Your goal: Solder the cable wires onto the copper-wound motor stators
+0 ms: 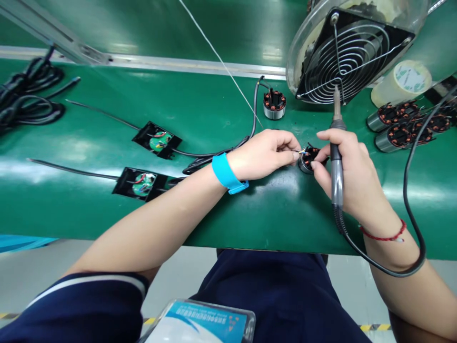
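Motor stator [307, 162]: sitting on the green table [250, 214], right of its middle, roughly midway between near and far edges, between your two hands. Copper windings are showing in its black core; your fingers are hiding part of it.

Your left hand [266, 153] is closing thumb and forefinger in a pinch on thin coloured wires [303, 152] at the stator's left side; the other fingers are curling in. A blue wristband [228, 172] is circling that wrist.

Your right hand [352, 164] is half closed, carrying a soldering iron [336, 176] across the fingers. Tip is pointing toward the table's far edge, away from the stator. Thumb and a finger are reaching the stator's right side. Iron's cord [406, 190] is looping past a red bracelet [383, 237] and up toward the table's right end.

Just beyond your left hand, a second stator [274, 105] is standing near the far edge, a black cable [255, 102] curving down from it toward your left wrist. A thin pale strand [221, 61] is slanting down behind that hand.

Right of this, a fan [310, 76] with a wire guard is leaning at the far edge. More stators [394, 136] are clustering toward the far right corner, a pale cylinder [383, 93] just behind them.

Left of your forearm, two black housings [121, 185] are lying open, green circuit boards [157, 143] showing. Coiled cables [32, 93] are filling the far left corner.
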Available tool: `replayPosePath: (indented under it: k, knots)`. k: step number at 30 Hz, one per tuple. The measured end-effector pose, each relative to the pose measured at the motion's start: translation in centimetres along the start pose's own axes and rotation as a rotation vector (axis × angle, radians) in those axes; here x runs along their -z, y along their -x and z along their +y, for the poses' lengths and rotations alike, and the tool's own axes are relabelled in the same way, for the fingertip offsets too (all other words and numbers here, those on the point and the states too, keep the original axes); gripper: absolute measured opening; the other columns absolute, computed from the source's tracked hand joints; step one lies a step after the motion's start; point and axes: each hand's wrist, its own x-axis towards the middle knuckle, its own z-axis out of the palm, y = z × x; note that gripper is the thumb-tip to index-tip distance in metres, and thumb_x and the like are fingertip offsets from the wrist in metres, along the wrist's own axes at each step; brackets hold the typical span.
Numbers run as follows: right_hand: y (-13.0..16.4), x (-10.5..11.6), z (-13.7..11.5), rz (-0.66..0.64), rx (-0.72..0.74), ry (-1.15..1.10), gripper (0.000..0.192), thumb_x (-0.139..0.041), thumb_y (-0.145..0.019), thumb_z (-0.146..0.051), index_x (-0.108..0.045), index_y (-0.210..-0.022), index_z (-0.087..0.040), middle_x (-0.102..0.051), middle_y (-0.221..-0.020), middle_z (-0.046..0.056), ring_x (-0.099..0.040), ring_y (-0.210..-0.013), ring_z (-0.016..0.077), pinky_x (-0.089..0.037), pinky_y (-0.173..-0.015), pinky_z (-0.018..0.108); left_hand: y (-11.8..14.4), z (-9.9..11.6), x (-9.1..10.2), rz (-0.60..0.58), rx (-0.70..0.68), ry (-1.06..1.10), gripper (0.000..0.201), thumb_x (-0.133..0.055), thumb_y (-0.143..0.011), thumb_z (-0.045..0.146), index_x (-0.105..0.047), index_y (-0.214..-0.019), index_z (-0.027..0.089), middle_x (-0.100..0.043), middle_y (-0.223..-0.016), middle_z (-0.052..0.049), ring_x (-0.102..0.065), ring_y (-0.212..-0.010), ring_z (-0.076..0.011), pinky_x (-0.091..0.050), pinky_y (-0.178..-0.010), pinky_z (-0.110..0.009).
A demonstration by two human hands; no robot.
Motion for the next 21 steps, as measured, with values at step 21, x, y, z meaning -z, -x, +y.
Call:
replayPosePath:
  k: [21]
  knots:
    - [-0.6, -0.8, 0.1, -0.083, -0.139, -0.456, 0.047, -0.056, -0.086, -0.017, -0.042, -0.128, -0.031, -0.059, -0.085, -0.004, -0.063, -0.071, 0.0154, -0.052, -0.069, 0.033, 0.1, 0.6, -0.2, 0.022, 0.029, 0.188, 0.013, -0.059, -0.081, 0.002, -0.059, -0.073, 0.011, -0.06, -0.062, 0.002, -0.053, -0.056, -0.0053, -0.043, -0.057, -0.019]
